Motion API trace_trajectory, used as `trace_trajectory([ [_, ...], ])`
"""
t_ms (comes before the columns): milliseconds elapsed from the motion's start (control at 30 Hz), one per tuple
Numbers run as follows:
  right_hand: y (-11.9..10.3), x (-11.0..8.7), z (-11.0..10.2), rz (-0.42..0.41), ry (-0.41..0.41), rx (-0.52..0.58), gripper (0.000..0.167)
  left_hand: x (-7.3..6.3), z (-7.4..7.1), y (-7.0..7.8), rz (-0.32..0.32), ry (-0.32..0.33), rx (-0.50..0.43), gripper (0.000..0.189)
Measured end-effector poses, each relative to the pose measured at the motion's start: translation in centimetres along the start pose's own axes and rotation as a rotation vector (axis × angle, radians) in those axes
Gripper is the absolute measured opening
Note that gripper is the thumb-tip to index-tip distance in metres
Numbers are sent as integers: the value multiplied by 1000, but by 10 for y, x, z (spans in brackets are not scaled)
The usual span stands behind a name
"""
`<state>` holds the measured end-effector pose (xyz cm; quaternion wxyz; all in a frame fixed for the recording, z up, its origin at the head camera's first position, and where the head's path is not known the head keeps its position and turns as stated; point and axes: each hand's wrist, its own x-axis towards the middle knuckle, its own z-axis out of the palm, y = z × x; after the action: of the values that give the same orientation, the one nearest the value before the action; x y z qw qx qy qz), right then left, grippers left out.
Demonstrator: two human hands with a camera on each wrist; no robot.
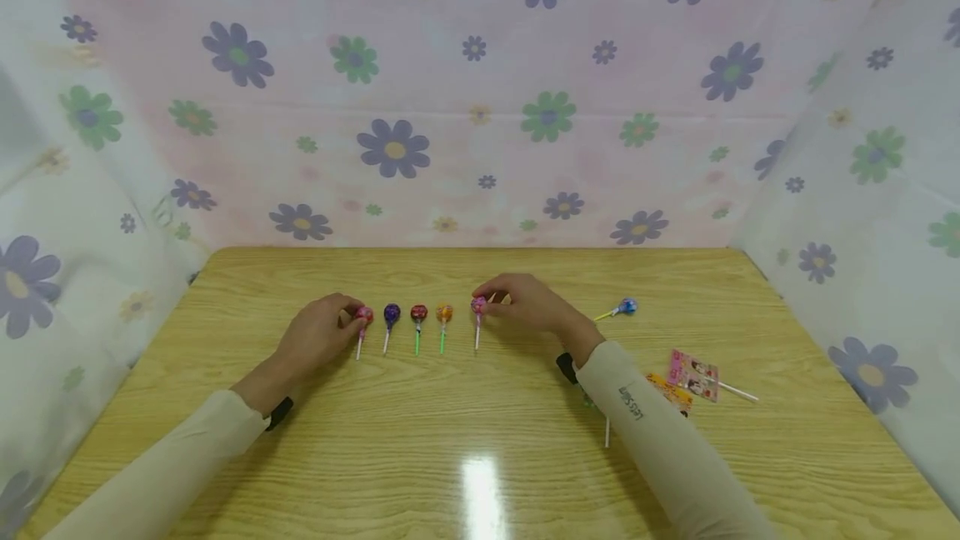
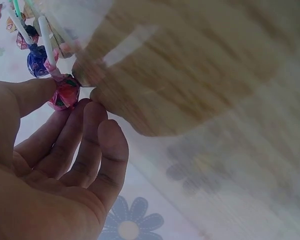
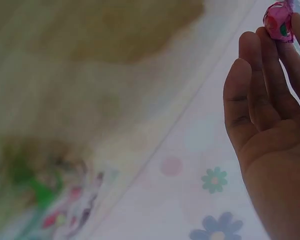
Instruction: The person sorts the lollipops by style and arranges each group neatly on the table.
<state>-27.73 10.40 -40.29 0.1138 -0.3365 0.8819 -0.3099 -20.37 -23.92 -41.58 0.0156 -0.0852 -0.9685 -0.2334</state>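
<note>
My left hand pinches the wrapped head of a red-pink lollipop at the row's left end. In the left wrist view, thumb and fingertips meet on that red-pink wrapper, its white stick pointing away. Beside it in the row lie a purple lollipop, a dark red lollipop with a green stick, and an orange lollipop. At the right end, my right hand holds a pink lollipop by its head between thumb and fingers. The right wrist view shows its pink wrapper at the fingertips.
On the wooden table, a blue lollipop with a yellow stick lies right of my right hand. Nearer, a pink flat packet with a white stick and an orange packet lie by the right sleeve, which partly covers another lollipop's stick.
</note>
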Motion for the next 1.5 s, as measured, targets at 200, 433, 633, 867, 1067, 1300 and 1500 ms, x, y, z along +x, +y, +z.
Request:
trace_trajectory([
  [200, 1, 4, 6, 18, 27, -29, 34, -1, -1, 1, -15, -3, -12, 30],
  [433, 0, 3, 5, 64, 55, -138, 32, 0, -1, 1, -17, -4, -10, 30],
  [633, -9, 1, 20, 74, 105, -153, 29, 0, -3, 1, -18, 4, -1, 30],
  [867, -10, 2, 33, 16, 106, -187, 28, -1, -2, 1, -24, -4, -9, 30],
  [1067, -5, 4, 32, -22, 97, -148, 31, -1, -1, 1, -19, 12, -18, 29],
  [1300, -4, 5, 30, -16, 98, -133, 33, 0, -1, 1, -10, 16, -11, 29],
  [1500, -4, 7, 29, -2, 79, -127, 34, 1, -1, 1, -20, 6, -1, 29],
])
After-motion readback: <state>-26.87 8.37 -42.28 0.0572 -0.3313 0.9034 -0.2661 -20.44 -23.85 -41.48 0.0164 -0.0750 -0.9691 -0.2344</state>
